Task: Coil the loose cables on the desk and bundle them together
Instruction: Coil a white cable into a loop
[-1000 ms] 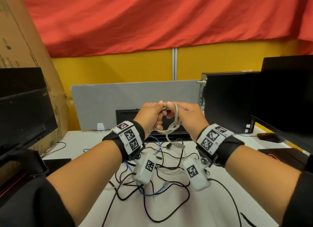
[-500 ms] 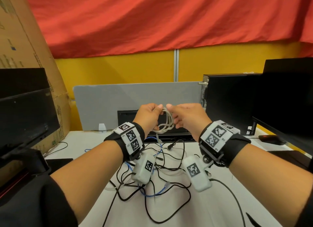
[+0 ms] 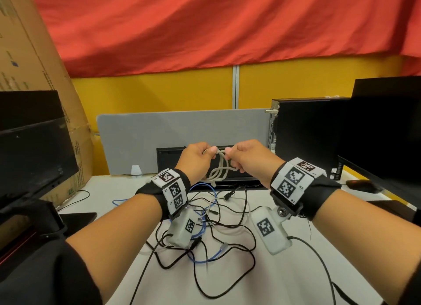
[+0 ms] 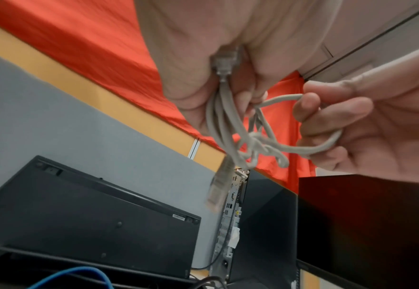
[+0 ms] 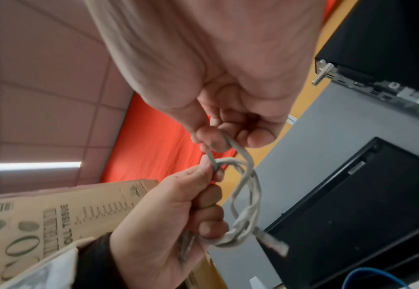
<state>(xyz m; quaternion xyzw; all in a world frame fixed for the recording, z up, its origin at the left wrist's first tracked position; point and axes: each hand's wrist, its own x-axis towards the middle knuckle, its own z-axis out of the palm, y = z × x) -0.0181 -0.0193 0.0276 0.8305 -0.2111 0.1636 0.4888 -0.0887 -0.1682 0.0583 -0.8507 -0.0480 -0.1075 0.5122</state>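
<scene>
Head view: the left hand [image 3: 195, 161] and right hand [image 3: 248, 160] hold a coiled grey network cable [image 3: 219, 170] between them above the desk [image 3: 227, 282], each pinching its top strand with curled fingers. The coil hangs downward, long axis roughly vertical, one clear plug [image 4: 216, 190] dangling. Since half a second ago the hands have drawn slightly apart. Loose black cables [image 3: 227, 227] and a blue cable [image 3: 205, 258] lie below.

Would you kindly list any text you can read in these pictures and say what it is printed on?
"ROLL TISSUE", first letter cut off: printed on the cardboard box.
Larger green lettering and the small marks on the same box: too blurred to read.
White wristband tags: small characters beside the square codes, too small to read.
</scene>
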